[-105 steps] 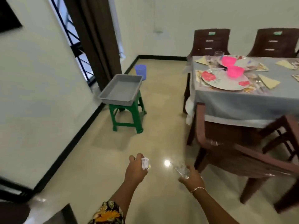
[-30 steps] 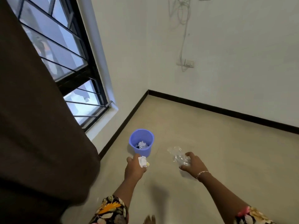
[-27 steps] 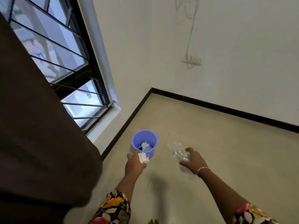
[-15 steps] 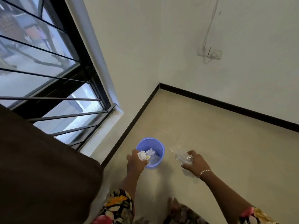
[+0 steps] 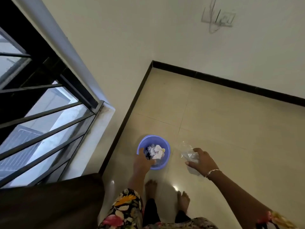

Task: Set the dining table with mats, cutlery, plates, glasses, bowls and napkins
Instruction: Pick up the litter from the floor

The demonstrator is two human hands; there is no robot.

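Clearing of packaging waste, judged a side step of laying the table; the dining table and its settings are not in view. A small blue bin (image 5: 160,167) stands on the tiled floor (image 5: 231,129) in the corner of the room, close to the skirting below the window (image 5: 41,113), where it is out of the walking path. The left hand (image 5: 143,162) is held low over the near rim of the bin, its fingers loosely extended and nothing seen in them; crumpled paper (image 5: 156,152) lies inside the bin just beyond the fingertips, apart from them. The right hand (image 5: 202,161), wearing a bracelet (image 5: 212,171), is closed around a clear plastic wrapper (image 5: 188,153), part of which sticks out past the fingers. The wrapper is held just beside the bin, to its right and outside the rim, so it is judged to be the next item dropped; a short move leftward over the opening would be required. Bare feet (image 5: 151,185) are planted just before the bin.
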